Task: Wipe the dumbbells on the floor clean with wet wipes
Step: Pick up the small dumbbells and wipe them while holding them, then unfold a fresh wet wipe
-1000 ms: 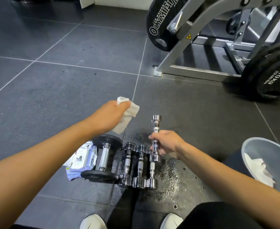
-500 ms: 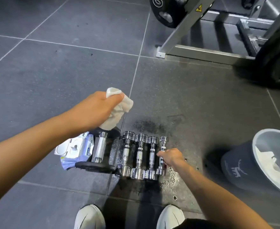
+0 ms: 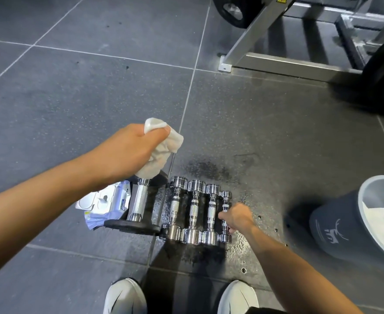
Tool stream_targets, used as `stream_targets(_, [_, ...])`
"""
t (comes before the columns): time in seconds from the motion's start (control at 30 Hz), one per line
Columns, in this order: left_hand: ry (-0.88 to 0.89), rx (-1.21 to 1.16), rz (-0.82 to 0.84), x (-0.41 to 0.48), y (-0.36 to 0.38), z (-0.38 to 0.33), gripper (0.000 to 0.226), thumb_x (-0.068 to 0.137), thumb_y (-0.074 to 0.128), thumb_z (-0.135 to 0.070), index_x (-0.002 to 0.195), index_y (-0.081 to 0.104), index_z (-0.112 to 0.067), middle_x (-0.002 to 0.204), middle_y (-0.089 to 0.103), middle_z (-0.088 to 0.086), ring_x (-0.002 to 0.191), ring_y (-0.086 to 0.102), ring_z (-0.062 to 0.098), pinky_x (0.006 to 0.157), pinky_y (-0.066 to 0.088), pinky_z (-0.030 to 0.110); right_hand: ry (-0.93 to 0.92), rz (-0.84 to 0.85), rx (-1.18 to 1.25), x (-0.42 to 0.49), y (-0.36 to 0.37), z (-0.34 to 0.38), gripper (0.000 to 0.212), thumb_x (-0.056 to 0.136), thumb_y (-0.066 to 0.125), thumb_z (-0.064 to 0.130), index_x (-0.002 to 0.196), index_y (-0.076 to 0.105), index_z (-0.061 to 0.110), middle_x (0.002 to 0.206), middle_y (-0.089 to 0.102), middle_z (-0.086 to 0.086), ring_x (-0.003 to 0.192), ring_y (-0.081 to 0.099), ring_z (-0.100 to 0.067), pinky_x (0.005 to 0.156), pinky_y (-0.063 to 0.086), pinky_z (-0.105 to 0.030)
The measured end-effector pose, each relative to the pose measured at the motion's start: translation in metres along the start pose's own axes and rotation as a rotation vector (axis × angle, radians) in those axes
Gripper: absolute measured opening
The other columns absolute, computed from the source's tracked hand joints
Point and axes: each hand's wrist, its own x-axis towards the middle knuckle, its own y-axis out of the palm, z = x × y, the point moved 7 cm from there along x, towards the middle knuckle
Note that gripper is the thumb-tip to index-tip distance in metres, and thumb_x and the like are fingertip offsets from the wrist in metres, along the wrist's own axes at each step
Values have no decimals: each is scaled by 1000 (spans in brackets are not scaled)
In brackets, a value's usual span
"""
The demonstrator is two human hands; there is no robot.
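Right hand [image 3: 236, 217] is curled round the handle of the smallest dumbbell [image 3: 225, 201], at the right end of the row on the floor [image 3: 73, 109], just beside its neighbour. My read: it's being seated in line, sorted by size. Left hand [image 3: 127, 152] clutches a bunched wet wipe [image 3: 164, 150] above the black-plated dumbbell [image 3: 139, 200], off the floor, likely ready for the next wipe. Chrome dumbbells [image 3: 194, 209] lie flat, long axes parallel, running away from the person, near heads roughly flush. Wipes pack [image 3: 102, 200] sits left of the row, bin [image 3: 336, 225] to the right.
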Motion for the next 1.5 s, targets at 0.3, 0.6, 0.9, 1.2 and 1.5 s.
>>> stream_targets(0.3, [-58,-269,-78,1,3,-6,34,104,52,-34,86,80,-32,84,78,-15,86,70,12,83,53,36,-132,-7,-123,-8,-17,18,40,100,55,33,67,51,10,64,56,-1,53,51,-13,52,44,-24])
stream_targets(0.6, [-128,-702,-59,-4,3,-23,15,93,58,-22,92,64,-8,63,67,2,51,61,15,51,47,19,-706,268,880,-171,-159,158,22,101,62,26,114,65,9,94,74,-9,82,66,-21,69,49,-34])
stream_targets(0.9, [-20,-925,43,-9,-6,-60,50,93,37,-21,134,62,-4,128,70,16,110,69,30,99,49,46,-996,-48,716,-275,-243,186,8,91,76,15,95,73,9,97,75,-18,80,65,-14,78,51,-31])
stream_targets(1.2, [86,-698,-103,-21,-16,-71,31,94,73,-20,123,67,-10,116,77,10,109,72,30,100,56,54,-967,-128,747,-305,-274,181,4,97,68,15,96,67,11,77,68,-10,66,60,-18,60,47,-31])
stream_targets(1.5, [277,-820,-94,-30,-40,-80,29,98,55,8,120,68,-8,111,76,7,99,73,19,83,61,33,-1003,-42,949,-303,-276,168,21,99,60,3,110,73,14,102,76,-8,84,70,-20,71,57,-35])
